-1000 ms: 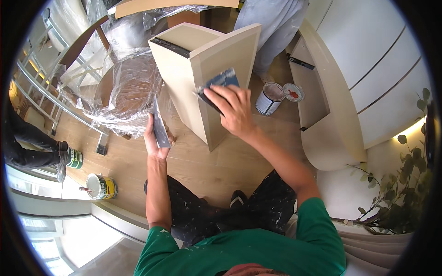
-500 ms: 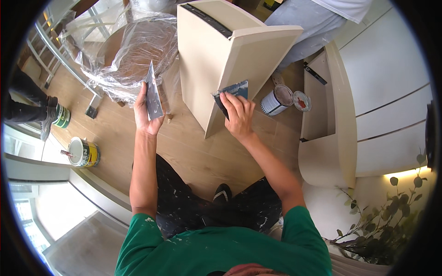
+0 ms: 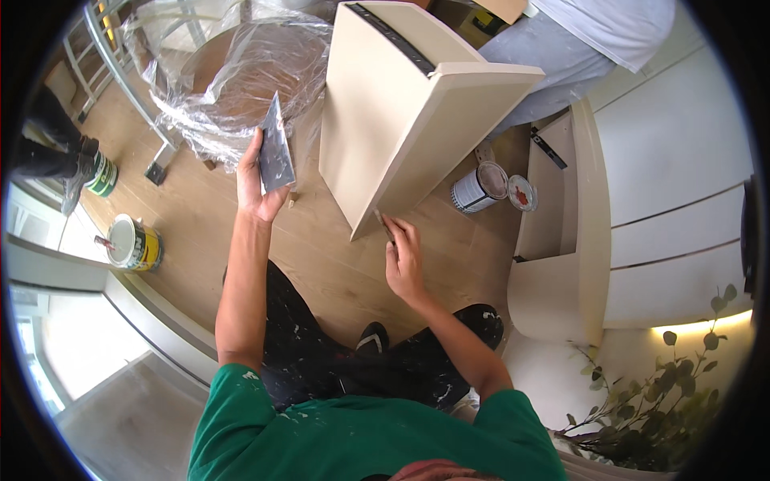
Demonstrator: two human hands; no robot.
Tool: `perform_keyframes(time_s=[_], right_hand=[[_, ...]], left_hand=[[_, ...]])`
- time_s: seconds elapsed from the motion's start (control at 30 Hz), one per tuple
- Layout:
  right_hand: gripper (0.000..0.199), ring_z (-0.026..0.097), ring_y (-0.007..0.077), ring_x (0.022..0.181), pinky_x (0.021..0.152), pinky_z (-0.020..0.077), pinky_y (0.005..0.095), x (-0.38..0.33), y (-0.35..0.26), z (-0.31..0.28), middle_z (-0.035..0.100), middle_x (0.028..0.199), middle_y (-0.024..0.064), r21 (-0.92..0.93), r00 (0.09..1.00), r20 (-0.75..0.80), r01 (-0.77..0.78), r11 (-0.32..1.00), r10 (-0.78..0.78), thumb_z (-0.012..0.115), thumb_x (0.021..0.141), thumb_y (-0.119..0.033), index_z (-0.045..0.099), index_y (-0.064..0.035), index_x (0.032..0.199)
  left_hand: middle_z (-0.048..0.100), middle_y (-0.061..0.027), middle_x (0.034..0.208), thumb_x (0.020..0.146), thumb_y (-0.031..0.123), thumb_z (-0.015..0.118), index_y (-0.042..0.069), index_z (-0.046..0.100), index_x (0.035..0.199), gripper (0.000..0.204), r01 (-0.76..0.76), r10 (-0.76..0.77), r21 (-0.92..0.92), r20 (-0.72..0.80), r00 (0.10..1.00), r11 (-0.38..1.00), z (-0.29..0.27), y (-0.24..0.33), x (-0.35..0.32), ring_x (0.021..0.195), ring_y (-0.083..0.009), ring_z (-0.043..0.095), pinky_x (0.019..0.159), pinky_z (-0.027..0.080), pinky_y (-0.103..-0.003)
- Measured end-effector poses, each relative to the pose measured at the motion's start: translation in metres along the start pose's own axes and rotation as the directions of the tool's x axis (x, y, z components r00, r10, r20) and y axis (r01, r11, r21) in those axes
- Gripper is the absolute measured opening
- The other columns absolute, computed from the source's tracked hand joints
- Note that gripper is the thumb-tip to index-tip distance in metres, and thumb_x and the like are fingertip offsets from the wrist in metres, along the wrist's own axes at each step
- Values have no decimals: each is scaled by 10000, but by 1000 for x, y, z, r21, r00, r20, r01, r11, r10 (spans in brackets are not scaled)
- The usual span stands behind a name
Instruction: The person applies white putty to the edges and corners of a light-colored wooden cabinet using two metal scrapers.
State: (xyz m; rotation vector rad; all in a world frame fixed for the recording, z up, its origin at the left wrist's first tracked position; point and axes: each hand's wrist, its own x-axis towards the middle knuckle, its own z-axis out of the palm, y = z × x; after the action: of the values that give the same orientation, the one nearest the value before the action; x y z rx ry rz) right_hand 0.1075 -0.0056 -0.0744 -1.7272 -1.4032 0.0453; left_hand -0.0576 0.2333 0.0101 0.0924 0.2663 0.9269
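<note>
Left hand (image 3: 261, 191): its grip is pinching a flat grey blade (image 3: 277, 156), the thumb lying along the left side.
Grey blade: it is pointing a sharp corner upward and showing pale smears; it is staying apart from the cream unit (image 3: 361, 112), to the left of it.
Right hand (image 3: 406, 263): thumb and fingers are pinching a slim tool (image 3: 387, 228), which is showing only its narrow side.
Slim tool: its tip is reaching the lower corner of the cream unit; whether it is touching, I cannot tell.
Cream unit: it is standing on the wooden floor (image 3: 321, 280) ahead of both hands, a black strip (image 3: 393, 38) running along its top.
Open can (image 3: 479, 191): it is standing right of the unit, its lid (image 3: 522, 193) lying just beside it.
Plastic sheeting (image 3: 241, 80): it is covering a round brown seat behind the left hand.
Yellow-and-black can (image 3: 143, 247): it is sitting on the floor well to the left.
Grey trousers (image 3: 545, 60): another person is staying close behind the unit.
</note>
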Motion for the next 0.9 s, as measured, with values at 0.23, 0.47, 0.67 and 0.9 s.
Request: perform_keyframes(time_s=[0.23, 0.47, 0.67, 0.9], right_hand=[[307, 539, 299, 731, 701, 438, 386, -1, -3, 15, 549, 803, 188, 143, 912, 260, -360, 922, 316, 487, 1043, -206, 561, 58, 907], [361, 510, 356, 619, 615, 413, 435, 19, 22, 30, 539, 690, 214, 76, 948, 146, -295, 953, 282, 511, 1027, -229, 547, 50, 801], [394, 502, 376, 608, 598, 397, 454, 26, 21, 27, 528, 678, 222, 26, 948, 70, -312, 950, 309, 503, 1031, -244, 521, 50, 770], [393, 476, 337, 592, 589, 385, 442, 45, -4, 11, 500, 668, 195, 34, 965, -14, -262, 964, 262, 498, 1035, -232, 499, 47, 758]], left_hand=[[737, -95, 1035, 1007, 231, 595, 40, 658, 1086, 216, 34, -28, -44, 136, 990, 998, -23, 7, 9, 874, -192, 729, 751, 613, -308], [734, -89, 1039, 1009, 241, 592, 39, 652, 1100, 230, 48, -42, -32, 177, 983, 998, -29, 8, 13, 880, -186, 726, 770, 610, -318], [732, -87, 1050, 1006, 244, 598, 41, 651, 1111, 235, 39, -36, -15, 176, 984, 999, -33, 7, 17, 881, -184, 725, 771, 609, -320], [735, -82, 1039, 1009, 245, 592, 42, 656, 1111, 236, 61, -54, -30, 184, 981, 998, -29, 7, 14, 892, -184, 721, 779, 604, -322]])
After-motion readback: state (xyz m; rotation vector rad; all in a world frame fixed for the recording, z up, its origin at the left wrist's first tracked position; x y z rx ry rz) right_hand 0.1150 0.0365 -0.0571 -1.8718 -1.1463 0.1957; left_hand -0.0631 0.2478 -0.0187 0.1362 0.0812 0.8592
